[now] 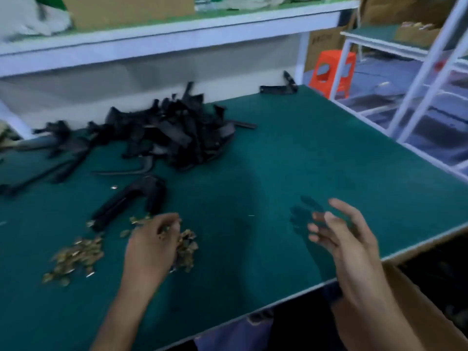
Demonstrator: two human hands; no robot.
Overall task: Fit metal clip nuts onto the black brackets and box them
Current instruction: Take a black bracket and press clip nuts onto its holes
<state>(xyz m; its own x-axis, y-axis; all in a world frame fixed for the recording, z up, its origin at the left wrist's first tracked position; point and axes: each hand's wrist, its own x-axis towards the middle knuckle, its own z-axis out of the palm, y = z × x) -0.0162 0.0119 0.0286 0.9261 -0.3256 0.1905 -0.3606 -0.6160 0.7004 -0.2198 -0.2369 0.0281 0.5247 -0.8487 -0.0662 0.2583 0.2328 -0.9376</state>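
Green table (291,153) filled most of the view, seen from above w/ motion blur. At its back, against the wall, sat a big tangled pile of black brackets (177,133). An open cardboard box (417,300) stood below the table's front-right edge; its contents were too dark to make out. R hand (339,234) hovered over the table near that edge, fingers loose & spread, holding nothing. L hand (152,244) was down on the table, fingers curled into a heap of brass-coloured clip nuts (187,247), apparently pinching a few; blur hid how many. A lone bracket (131,198) lay just beyond the L hand, up & slightly left of its fingers, long axis running diagonally from near-left to far-right, near end touching scattered nuts. More nuts were strewn to the left. L hand was much the nearer to this bracket; R hand was well apart & would have to cross over to take it, prob. the next pick-up
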